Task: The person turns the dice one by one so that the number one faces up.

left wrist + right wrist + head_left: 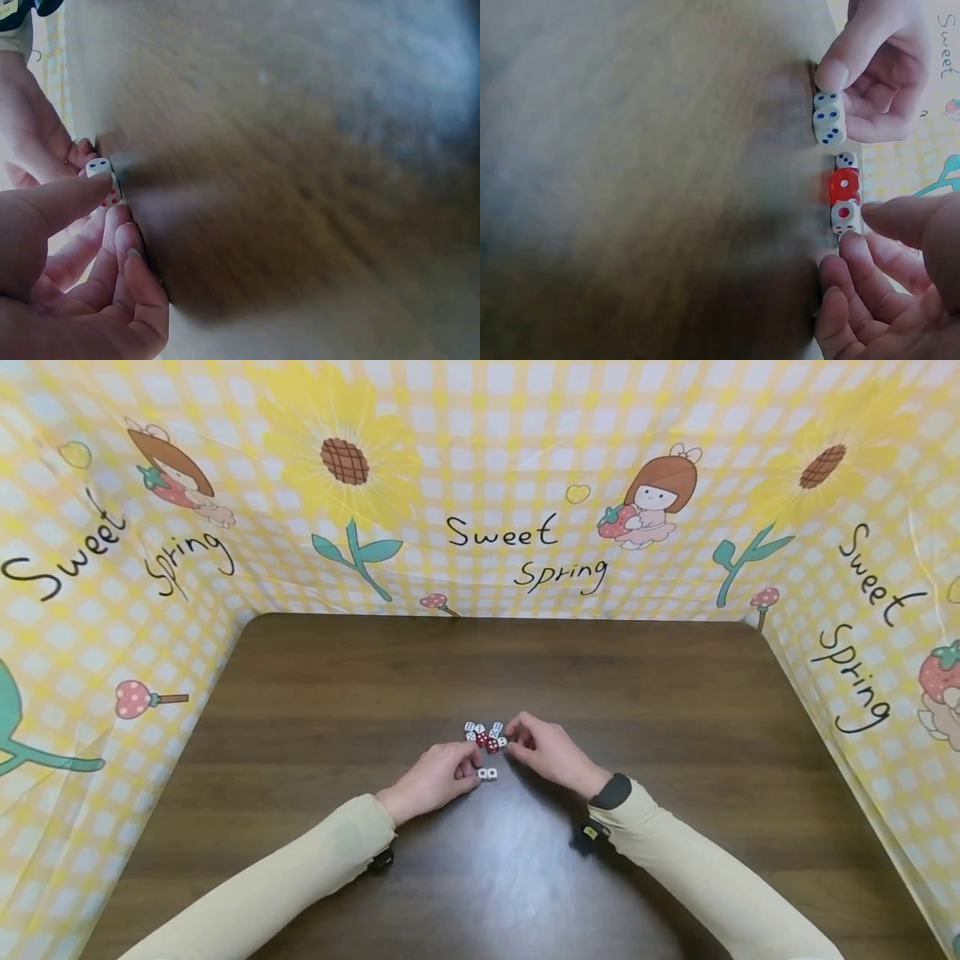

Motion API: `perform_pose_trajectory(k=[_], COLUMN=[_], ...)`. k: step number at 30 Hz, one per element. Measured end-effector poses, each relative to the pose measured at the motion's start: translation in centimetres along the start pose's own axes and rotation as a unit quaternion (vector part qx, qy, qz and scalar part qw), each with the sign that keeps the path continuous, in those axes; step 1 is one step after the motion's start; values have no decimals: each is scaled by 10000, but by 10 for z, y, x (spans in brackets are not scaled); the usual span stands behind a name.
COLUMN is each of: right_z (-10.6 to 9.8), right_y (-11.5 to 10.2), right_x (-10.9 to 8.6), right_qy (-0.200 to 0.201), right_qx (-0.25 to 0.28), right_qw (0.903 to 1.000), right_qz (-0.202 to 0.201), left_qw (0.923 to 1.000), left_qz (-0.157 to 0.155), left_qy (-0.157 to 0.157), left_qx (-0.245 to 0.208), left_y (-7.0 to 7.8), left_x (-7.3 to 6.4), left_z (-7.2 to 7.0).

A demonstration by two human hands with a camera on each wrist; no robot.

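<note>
Several small white dice (470, 727) and two red dice (492, 745) form a tight cluster on the brown table. Just in front of it, two white dice (492, 773) sit side by side. My left hand (435, 778) is at the left end of this pair, its thumb and forefinger pinching a white die (112, 196) with red dots. From the right, my right hand (553, 753) reaches the cluster. Its thumb and forefinger pinch a white die (845, 216) with a large red dot, beside a red die. My curled fingers partly hide both dice.
The wooden table (337, 677) extends around the dice. A yellow-and-white checked cloth (487, 485) with printed flowers and figures stands along its back and both sides. A dark band (613, 792) circles my right wrist.
</note>
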State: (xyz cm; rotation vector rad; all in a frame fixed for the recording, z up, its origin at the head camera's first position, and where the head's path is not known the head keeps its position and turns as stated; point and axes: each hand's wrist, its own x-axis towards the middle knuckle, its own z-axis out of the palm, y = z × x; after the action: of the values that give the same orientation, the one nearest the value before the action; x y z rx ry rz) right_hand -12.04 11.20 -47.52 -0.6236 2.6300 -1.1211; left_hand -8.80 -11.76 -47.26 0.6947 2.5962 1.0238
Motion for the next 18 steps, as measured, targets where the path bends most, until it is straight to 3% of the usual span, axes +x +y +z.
perform_pose_trajectory(k=[10, 18], right_z=[3, 2], right_y=[-1, 3], right_x=[7, 0], right_qy=[-36, -176], right_qx=[-435, -180], right_qw=[9990, 9997], right_qz=[55, -36], left_qw=[9998, 9998], left_qz=[119, 121], left_qy=[90, 30], left_qx=[143, 162], left_y=[3, 1], left_x=[1, 2], left_z=[0, 1])
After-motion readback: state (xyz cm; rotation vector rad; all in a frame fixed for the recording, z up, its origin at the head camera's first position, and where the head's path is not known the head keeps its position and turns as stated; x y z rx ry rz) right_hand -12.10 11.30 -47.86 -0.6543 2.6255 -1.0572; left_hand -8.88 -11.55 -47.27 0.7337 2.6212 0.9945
